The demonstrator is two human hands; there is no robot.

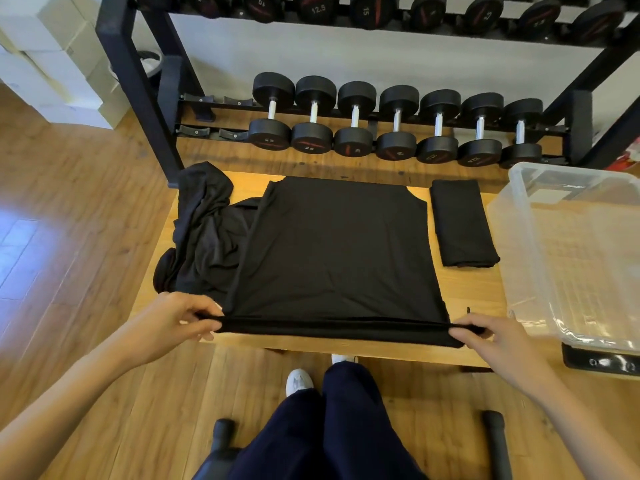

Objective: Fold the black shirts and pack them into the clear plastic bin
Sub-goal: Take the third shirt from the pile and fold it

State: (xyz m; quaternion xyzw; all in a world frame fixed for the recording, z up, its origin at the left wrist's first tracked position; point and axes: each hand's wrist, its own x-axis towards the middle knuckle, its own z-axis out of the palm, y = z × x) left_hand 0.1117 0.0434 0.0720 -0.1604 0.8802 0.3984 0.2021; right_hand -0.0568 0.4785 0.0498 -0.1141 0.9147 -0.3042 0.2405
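Stood behind everything: a dumbbell rack (381, 133) along the wall, loaded with black dumbbells. Carried the work: a wooden bench (485, 289), with a clear plastic bin (540, 251) at its right end, apparently empty of shirts. Lay spread flat over the middle of the bench: a black shirt (339, 247), reaching from the far edge to the near edge. Sat heaped at the left end, partly under it: a pile of unfolded black shirts (204, 233). Rested near the far right, between the spread shirt and the bin: one folded black shirt (462, 225). Pinched the near hem at its two corners: left hand (169, 323) and right hand (498, 344), both closed on the cloth, pulled taut along the near edge. Looked thin, limp and light, likely prone to slumping and wrinkling; best taken by corners or hem and kept under tension while folding.
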